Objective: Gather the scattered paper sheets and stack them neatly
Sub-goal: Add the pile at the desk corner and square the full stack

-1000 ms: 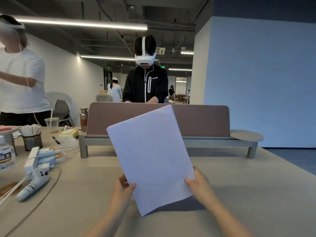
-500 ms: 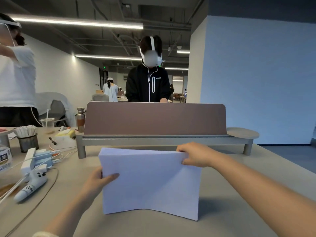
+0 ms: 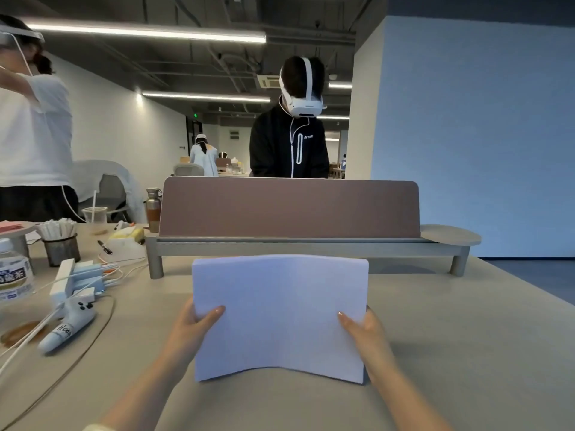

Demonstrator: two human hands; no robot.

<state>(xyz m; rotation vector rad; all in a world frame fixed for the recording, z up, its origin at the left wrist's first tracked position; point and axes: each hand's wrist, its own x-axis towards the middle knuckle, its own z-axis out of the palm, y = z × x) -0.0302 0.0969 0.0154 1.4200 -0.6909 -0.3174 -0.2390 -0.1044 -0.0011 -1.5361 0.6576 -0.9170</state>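
Head view: the right hand (image 3: 364, 334) has dropped from the top edge of the paper stack (image 3: 280, 318) to its right side, so both hands now pinch the sheets, left hand (image 3: 186, 331) opposite. Stack stands bowed on the surface (image 3: 435, 353) at lower centre, probably being squared up.

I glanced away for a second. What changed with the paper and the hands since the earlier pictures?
The paper stack went from tilted in the air to landscape, its lower edge on the table. The right hand left the top edge and now grips the right side; the left hand grips the left side. The divider and controller stayed put.
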